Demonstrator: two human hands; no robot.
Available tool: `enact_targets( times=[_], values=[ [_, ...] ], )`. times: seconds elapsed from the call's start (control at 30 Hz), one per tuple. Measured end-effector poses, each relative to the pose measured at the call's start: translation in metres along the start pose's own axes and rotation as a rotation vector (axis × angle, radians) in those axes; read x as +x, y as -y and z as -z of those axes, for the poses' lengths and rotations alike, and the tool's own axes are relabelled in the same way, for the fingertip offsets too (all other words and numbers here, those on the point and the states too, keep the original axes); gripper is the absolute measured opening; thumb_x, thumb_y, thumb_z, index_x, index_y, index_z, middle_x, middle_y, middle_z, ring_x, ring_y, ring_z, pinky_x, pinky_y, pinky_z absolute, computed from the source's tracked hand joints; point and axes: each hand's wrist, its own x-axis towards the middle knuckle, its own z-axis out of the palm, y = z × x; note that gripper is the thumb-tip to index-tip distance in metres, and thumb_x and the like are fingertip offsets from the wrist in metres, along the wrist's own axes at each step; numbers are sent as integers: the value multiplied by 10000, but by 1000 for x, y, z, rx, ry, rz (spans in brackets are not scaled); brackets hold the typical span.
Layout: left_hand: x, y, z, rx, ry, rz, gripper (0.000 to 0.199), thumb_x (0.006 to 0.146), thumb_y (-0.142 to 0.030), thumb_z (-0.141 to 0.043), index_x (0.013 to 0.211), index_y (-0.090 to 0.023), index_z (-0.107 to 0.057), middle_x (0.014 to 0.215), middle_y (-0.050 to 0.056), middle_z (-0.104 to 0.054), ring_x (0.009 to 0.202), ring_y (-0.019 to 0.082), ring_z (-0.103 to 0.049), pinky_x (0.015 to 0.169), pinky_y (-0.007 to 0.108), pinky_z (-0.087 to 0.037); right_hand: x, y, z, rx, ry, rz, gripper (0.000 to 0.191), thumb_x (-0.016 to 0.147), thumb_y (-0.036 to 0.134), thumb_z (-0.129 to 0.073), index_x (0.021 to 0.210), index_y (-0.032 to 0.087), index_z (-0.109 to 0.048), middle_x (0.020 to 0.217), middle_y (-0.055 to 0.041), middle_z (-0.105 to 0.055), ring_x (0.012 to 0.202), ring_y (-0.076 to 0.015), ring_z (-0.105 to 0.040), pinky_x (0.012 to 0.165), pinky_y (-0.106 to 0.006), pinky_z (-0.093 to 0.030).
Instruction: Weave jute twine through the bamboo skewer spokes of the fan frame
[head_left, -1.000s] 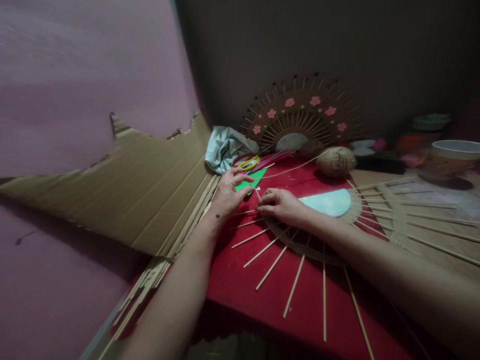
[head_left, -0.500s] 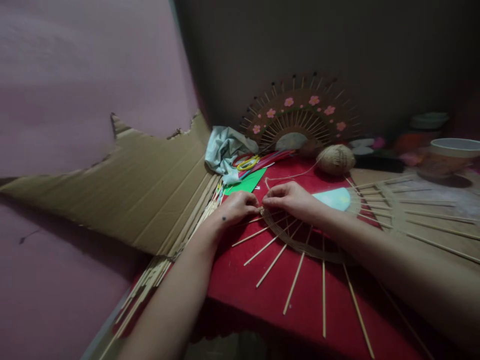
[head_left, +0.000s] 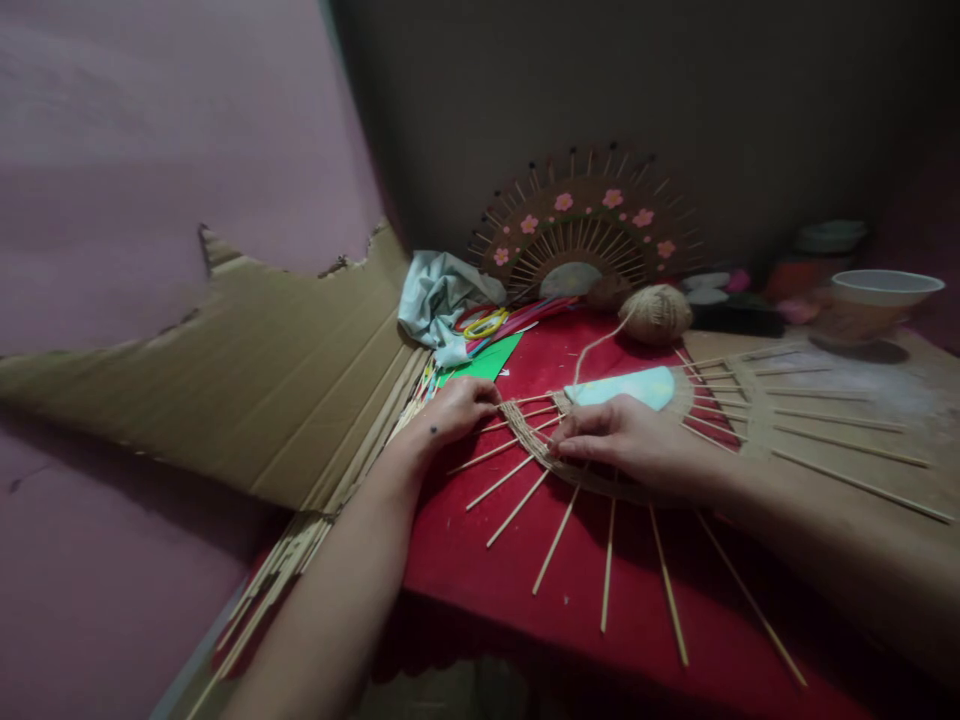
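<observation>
A half-round fan frame of thin wooden sticks (head_left: 551,538) lies on the red cloth, its sticks spreading toward me. A band of woven twine (head_left: 527,430) curves across them. My left hand (head_left: 466,405) is closed at the band's left end, pinching an outer stick there. Over the band, my right hand (head_left: 611,437) has its fingers pinched together on the twine; the fingertips partly hide it. From the ball of twine (head_left: 658,314) behind, a strand runs down toward my right hand. A pale blue half-circle (head_left: 626,388) lies just beyond that hand.
A finished-looking fan with pink flowers (head_left: 570,215) leans at the back wall. Cardboard (head_left: 300,370) stands at left, with sticks (head_left: 281,580) beside it. A crumpled cloth (head_left: 439,300), green paper (head_left: 484,360) and a plastic tub (head_left: 874,305) are around. A second stick frame (head_left: 761,405) lies right.
My right hand has moved away from the left hand, rightward and nearer to me along the woven band. My left hand stays at the band's end. The view has shifted slightly.
</observation>
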Motion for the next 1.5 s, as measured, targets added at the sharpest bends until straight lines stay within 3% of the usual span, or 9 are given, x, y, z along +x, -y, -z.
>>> enact_targets(
  times=[0.17,0.37,0.67,0.93,1.07,1.17,1.33,1.43,1.5],
  values=[
    [-5,-8,4,-34,31,41,318,806,-389,-504,859,-135,-689,765,22,-653,692,151,-551,631,250,-395,-7,-8,-3,-61,-7,33,226,789,332,-580,817,176,-741,858,-41,-722,809,-188,-635,731,-285,-469],
    [-8,-14,5,-19,21,66,429,764,-528,-550,877,-138,-689,790,35,-660,715,168,-558,632,267,-390,-8,-8,-7,-54,-3,78,220,800,286,-562,863,162,-732,848,-41,-728,780,-176,-643,731,-282,-479],
    [-7,-11,2,-38,25,53,318,752,-426,-605,887,-146,-673,798,37,-658,705,159,-559,620,266,-396,-12,-7,-11,-96,31,297,198,839,252,-562,931,174,-718,939,-58,-725,882,-166,-652,823,-288,-484],
    [-7,-7,4,-193,-158,19,168,720,-269,-624,813,-142,-683,743,15,-653,709,143,-567,659,248,-432,-13,-10,-14,-207,1,396,183,873,251,-551,944,200,-712,919,-55,-712,874,-162,-625,846,-324,-467],
    [-11,-12,4,-203,29,-120,171,733,-255,-641,862,-154,-691,779,11,-650,737,135,-565,685,243,-434,-14,-12,-14,-179,-16,402,177,856,256,-570,934,198,-718,934,-73,-693,897,-178,-607,861,-361,-460],
    [-12,-17,1,-124,168,-227,123,742,-215,-653,844,-169,-702,809,9,-636,772,130,-555,713,234,-422,-15,-10,-15,-3,-46,346,144,801,261,-630,890,204,-729,1048,-82,-658,987,-193,-591,924,-383,-432],
    [-10,-17,-3,-28,148,-232,68,782,-221,-641,794,-167,-681,779,-2,-598,753,118,-536,711,224,-405,-12,5,1,738,-139,167,93,710,271,-695,776,205,-694,955,-53,-690,964,-198,-618,939,-389,-436],
    [-9,-16,-4,-26,149,-233,59,797,-203,-621,775,-160,-655,775,-2,-600,746,114,-532,700,218,-400,0,20,39,1067,-372,41,61,748,204,-604,749,162,-648,771,-52,-663,791,-167,-623,894,-391,-468],
    [-9,-15,-5,-24,155,-230,45,790,-187,-624,772,-156,-650,766,-2,-603,734,112,-530,684,214,-395,14,28,75,1107,-646,-114,142,808,146,-502,699,140,-593,685,-42,-603,692,-138,-595,783,-360,-500]
  ],
)
